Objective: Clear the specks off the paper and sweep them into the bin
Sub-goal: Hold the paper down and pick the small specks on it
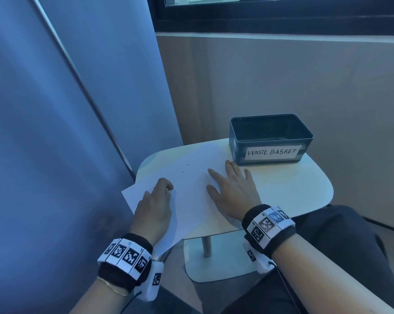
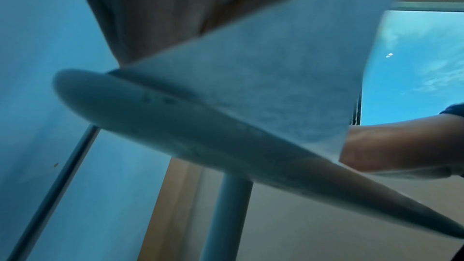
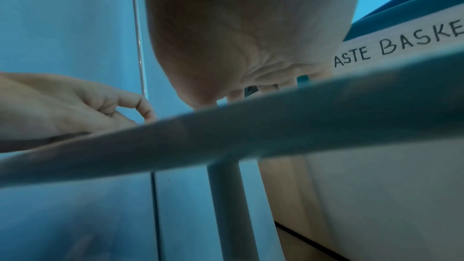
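Note:
A white sheet of paper [image 1: 191,196] lies on a small white table [image 1: 293,189], its near corner hanging over the front-left edge. Dark specks [image 1: 177,174] are scattered over its far-left part. My left hand [image 1: 156,200] rests on the paper's left side with fingers curled, fingertips just short of the specks; nothing shows in its grip. My right hand [image 1: 233,186] lies flat on the paper's right side, fingers spread and pointing at the bin. The dark teal bin [image 1: 235,148], labelled WASTE BASKET, stands at the table's far right, with nothing visible inside.
A blue-grey panel with a metal strip [image 1: 78,87] rises close on the left. A beige wall and a window frame are behind the table. The table's single leg and base plate [image 1: 214,264] stand by my dark-trousered knees. The table top [image 3: 276,122] fills the right wrist view.

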